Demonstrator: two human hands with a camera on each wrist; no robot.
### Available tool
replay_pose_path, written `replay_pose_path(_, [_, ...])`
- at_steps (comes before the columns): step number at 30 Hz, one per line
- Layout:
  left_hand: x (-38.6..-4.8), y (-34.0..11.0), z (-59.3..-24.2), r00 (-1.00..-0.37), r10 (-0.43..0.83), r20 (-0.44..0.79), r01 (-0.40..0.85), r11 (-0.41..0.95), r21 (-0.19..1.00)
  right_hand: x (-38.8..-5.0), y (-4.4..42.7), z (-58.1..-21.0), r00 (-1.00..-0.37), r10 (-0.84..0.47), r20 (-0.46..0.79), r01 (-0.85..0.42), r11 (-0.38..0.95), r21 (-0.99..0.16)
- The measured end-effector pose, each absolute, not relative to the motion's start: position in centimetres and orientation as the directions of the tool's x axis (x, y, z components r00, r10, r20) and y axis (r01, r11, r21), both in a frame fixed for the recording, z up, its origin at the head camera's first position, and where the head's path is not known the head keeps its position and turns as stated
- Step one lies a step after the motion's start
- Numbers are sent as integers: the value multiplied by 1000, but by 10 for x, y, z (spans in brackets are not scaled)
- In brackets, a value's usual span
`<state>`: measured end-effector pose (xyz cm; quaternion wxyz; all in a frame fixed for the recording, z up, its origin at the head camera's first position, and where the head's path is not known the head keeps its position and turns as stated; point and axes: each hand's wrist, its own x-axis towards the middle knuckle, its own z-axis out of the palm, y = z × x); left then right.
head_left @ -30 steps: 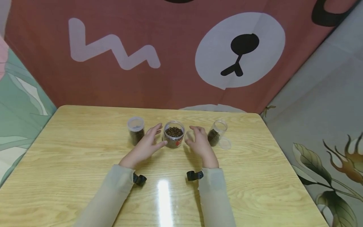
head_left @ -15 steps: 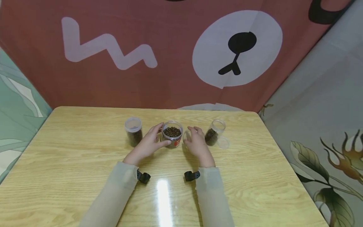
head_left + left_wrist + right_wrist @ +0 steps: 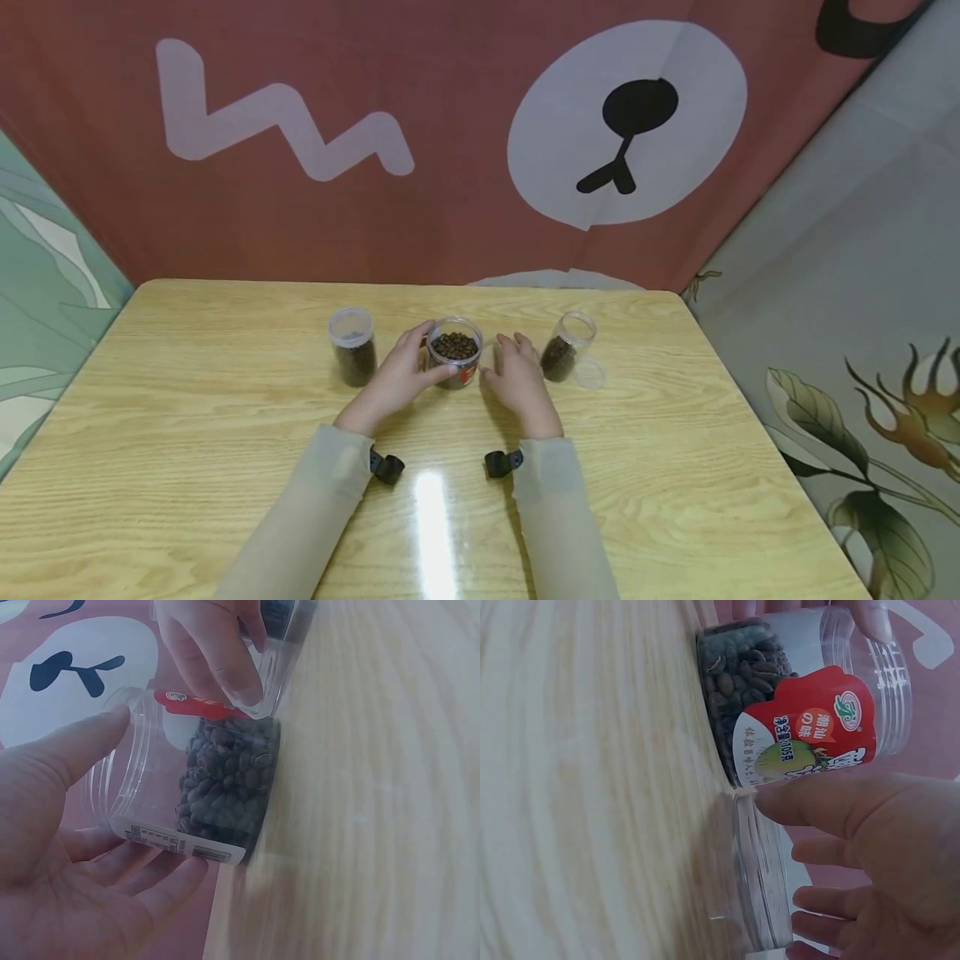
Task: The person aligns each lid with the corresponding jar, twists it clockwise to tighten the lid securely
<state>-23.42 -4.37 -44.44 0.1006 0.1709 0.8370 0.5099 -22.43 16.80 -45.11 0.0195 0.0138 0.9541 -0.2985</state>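
Observation:
A clear screw-top jar of brown coffee-like beans stands upright and uncovered on the table, with a red label facing right. My left hand grips it, thumb near the rim and fingers around the other side, as the left wrist view shows. Just right of the jar, a clear round lid lies flat on the tabletop. Over it hovers my right hand, loosely bent, the thumb tip at the lid's near edge. Its fingertips end by the lid's upper edge; firm contact is hard to make out.
A taller lidded jar of dark contents stands to the left. On the right an uncovered jar, also partly filled, has a thin clear disc beside it. The wooden table meets a red cartoon cloth behind.
My left hand has moved right and taken hold of the bean jar. The right hand has shifted only slightly beside the lid, and the head view has tilted a little.

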Motion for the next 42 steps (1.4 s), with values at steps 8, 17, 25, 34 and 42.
replay_pose_path(8, [-237,-43,-448,-917,399,-4,166,390,906,-223,167,-450,-998,25,-60,52,860,-508])
replay_pose_path(17, [-237,-43,-445,-916,401,7,177,389,904,-223,167,-448,-997,42,-65,68,877,-476])
replay_pose_path(25, [-237,-43,-446,-904,426,18,206,400,893,-223,169,-448,-998,47,-52,66,874,-482])
replay_pose_path(34, [-238,-45,-451,-904,427,8,204,416,886,-224,169,-448,-996,73,-49,87,866,-493])
replay_pose_path(42, [-238,-46,-451,-906,422,20,213,416,884,-224,170,-447,-996,76,-51,92,854,-511])
